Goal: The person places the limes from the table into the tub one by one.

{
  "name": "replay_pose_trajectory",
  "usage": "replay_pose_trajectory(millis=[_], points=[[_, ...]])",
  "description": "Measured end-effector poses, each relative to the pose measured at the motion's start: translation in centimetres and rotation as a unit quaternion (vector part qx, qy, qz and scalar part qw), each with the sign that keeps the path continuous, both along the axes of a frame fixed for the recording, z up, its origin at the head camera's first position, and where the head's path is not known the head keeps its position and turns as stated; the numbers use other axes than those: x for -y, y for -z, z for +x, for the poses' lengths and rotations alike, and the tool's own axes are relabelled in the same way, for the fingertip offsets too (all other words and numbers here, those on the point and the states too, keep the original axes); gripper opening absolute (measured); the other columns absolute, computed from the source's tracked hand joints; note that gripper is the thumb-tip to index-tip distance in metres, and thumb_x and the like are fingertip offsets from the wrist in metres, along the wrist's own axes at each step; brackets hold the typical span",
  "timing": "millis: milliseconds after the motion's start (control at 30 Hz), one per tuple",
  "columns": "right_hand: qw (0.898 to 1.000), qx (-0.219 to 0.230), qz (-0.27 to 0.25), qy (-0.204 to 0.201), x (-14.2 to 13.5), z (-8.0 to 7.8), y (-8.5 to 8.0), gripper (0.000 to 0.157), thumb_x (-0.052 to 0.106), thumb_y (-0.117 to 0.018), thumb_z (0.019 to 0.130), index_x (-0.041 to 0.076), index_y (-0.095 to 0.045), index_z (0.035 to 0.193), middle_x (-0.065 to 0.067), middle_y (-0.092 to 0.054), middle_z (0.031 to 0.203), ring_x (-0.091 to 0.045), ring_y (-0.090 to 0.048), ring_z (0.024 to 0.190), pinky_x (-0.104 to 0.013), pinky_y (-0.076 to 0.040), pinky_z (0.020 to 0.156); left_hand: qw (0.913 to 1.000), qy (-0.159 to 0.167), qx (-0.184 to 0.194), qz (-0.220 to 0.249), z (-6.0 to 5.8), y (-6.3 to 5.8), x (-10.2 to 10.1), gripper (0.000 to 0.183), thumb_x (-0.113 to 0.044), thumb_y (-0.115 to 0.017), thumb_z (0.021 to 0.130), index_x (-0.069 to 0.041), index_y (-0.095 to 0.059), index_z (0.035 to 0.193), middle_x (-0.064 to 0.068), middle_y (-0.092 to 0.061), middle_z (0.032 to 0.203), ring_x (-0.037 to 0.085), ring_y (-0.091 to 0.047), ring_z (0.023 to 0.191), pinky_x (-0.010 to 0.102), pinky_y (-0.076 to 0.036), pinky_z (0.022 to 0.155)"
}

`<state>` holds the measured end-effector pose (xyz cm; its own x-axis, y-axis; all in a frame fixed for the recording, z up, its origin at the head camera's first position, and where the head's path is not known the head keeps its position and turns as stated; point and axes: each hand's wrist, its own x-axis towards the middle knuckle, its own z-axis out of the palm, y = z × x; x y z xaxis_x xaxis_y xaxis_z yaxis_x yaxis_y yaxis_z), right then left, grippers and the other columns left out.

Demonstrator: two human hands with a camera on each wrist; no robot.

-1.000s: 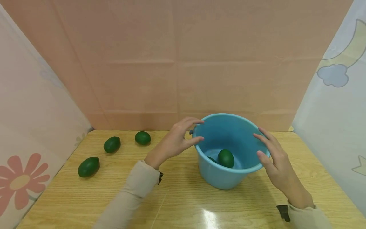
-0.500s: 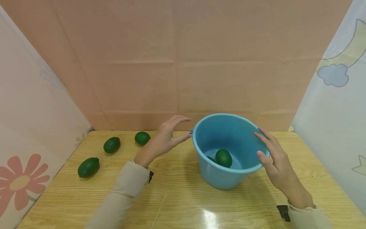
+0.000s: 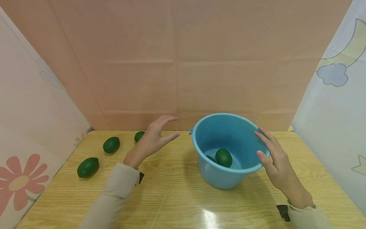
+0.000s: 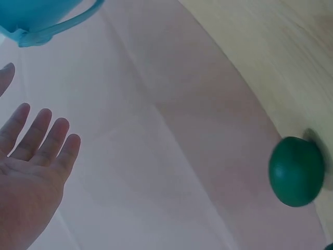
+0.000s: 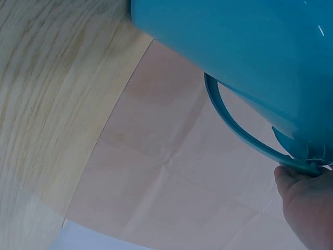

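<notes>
A light blue bucket (image 3: 220, 178) stands on the table right of centre, its mouth tipped towards me. Inside lies a dark green lime (image 3: 224, 158), with part of a second one beside it. My right hand (image 3: 277, 162) holds the bucket's right rim, fingers over the edge; the right wrist view has it close by the handle (image 5: 244, 133). Left of the bucket, my left hand (image 3: 152, 136) is in the air with fingers spread and nothing in them. Behind it a lime (image 3: 139, 136) is partly hidden. The left wrist view shows a lime (image 4: 296, 172) well apart from the fingers.
Two more limes, a back one (image 3: 111, 145) and a front one (image 3: 88, 167), lie on the left of the wooden table (image 3: 177, 203). A peach-coloured sheet (image 3: 177, 63) rises behind the table's back edge, and patterned panels flank both sides.
My left hand has drawn away from the bucket's left rim and moved left, now overlapping the rearmost lime. The lime inside the bucket has shifted slightly left. My right hand stays put.
</notes>
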<state>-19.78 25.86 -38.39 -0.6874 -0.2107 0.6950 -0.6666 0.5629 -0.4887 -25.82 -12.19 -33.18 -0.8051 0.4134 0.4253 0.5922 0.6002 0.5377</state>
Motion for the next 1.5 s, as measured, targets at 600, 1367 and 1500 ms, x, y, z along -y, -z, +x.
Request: replay_pose_trajectory(millis=[600,1367,1500], points=[[1.0,0.001,-0.001,0.001,0.0,0.1,-0.2,0.049,0.003,-0.049,0.095,0.0,-0.048,0.144,-0.006,-0.038,0.157,-0.005,-0.031,0.146,-0.007,-0.026,0.109,0.9994,-0.029,0.01,-0.017,-0.3,2.0,2.8,0.053,-0.016,-0.073,0.091,-0.008,-0.054,0.139,0.012,-0.056,0.14,0.032,-0.052,0.132,0.053,-0.045,0.107],[1.0,0.017,0.005,0.01,-0.1,0.6,-0.4,0.051,0.002,-0.05,0.095,0.004,-0.048,0.146,-0.014,-0.038,0.156,-0.003,-0.03,0.146,-0.005,-0.027,0.106,0.995,-0.072,0.056,-0.043,-1.5,4.3,5.7,0.053,-0.021,-0.071,0.093,-0.009,-0.051,0.141,0.015,-0.053,0.143,0.038,-0.049,0.134,0.058,-0.043,0.108],[1.0,0.01,0.001,0.007,0.0,0.6,-0.3,0.05,0.002,-0.05,0.094,0.003,-0.048,0.145,-0.017,-0.039,0.155,-0.004,-0.031,0.146,-0.005,-0.027,0.107,0.9937,-0.079,0.068,-0.04,-1.7,4.8,6.4,0.055,-0.019,-0.072,0.092,-0.01,-0.051,0.142,0.015,-0.051,0.145,0.038,-0.047,0.136,0.058,-0.042,0.109]])
